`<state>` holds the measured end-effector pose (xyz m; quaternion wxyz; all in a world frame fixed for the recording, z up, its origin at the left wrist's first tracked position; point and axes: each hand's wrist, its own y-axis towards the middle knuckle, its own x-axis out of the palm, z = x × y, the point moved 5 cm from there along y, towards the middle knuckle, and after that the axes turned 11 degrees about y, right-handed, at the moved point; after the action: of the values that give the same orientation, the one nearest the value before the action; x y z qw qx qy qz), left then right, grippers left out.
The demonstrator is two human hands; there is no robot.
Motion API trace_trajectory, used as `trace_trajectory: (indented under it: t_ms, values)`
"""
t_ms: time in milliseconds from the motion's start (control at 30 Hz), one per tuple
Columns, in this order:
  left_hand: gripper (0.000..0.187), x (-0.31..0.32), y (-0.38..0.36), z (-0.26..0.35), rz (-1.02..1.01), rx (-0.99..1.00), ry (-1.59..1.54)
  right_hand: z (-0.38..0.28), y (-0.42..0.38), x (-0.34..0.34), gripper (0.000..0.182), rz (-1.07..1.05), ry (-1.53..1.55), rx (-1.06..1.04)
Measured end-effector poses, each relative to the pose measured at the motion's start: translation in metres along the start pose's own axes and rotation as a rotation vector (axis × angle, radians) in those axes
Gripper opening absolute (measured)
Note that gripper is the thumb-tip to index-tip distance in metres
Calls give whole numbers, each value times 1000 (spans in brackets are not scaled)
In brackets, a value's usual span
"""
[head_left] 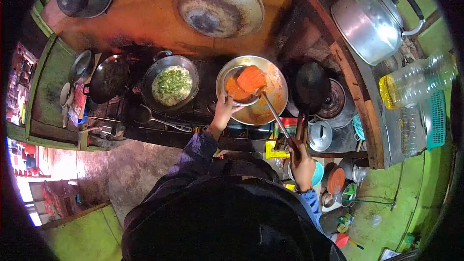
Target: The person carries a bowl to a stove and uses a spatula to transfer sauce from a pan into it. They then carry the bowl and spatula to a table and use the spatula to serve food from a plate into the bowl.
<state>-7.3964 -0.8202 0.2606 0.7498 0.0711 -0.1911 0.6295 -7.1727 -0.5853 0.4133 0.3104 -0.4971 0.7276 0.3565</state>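
My left hand (224, 115) is closed on the rim of a small metal bowl (247, 102), thumb near its lip. Orange-red sauce (252, 79) lies thick in the bowl. This bowl is held over a wide metal basin (271, 111) whose inside is smeared with the same orange. My right hand (302, 165) grips the dark handle of a long metal utensil (275, 117). Its far end reaches into the sauce at the small bowl's edge; the sauce hides the shape of its head.
Left of the basin, a wok (149, 97) holds a pale mixture topped with chopped greens (172, 82). A ladle (166, 123) lies on the stove's front. A black pan (311, 84) and a lidded pot (320, 136) stand right. A large kettle (369, 24) sits on the right ledge.
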Motion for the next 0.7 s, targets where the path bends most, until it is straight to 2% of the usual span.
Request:
trace_trajectory:
  t_ms: [100, 167, 267, 400, 467, 600, 700]
  values:
    - [48, 14, 1, 25, -30, 24, 49, -4, -3, -2, 36, 56, -60, -71]
    - [47, 18, -2, 34, -14, 14, 42, -10, -4, 1, 36, 51, -87, -42]
    - [45, 19, -6, 47, -16, 17, 26, -11, -2, 6, 35, 81, 85, -75]
    - [45, 22, -9, 62, -53, 51, -8, -5, 0, 15, 35, 43, 60, -48]
    - [45, 25, -12, 68, -63, 44, -39, -9, -4, 17, 37, 138, 159, -50]
    - [46, 30, -22, 82, -80, 15, 5, 6, -8, 33, 41, 48, 66, 34]
    - [47, 28, -23, 78, -93, 6, -5, 0, -12, 30, 44, 83, 108, 8]
